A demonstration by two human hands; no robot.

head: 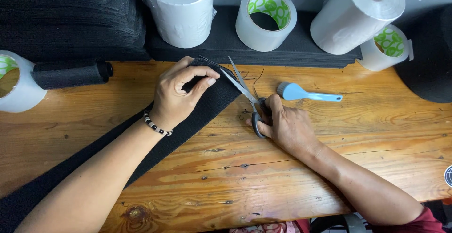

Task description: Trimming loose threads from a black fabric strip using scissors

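A long black fabric strip [188, 120] lies diagonally across the wooden table [282, 167], from the lower left up to the middle. My left hand [176, 94] presses on its upper end and pinches the edge between thumb and fingers. My right hand [285, 124] grips the black handles of a pair of scissors [242, 89]. The blades are spread apart, and the lower one meets the strip's end just beside my left thumb.
A small blue brush [306, 93] lies right of the scissors. White rolls [181, 9] [358, 14] and wide tape rolls [266, 18] [388, 47] [14, 82] stand along the back. A rolled black fabric piece [70, 75] and stacked black fabric [70, 16] sit at back left.
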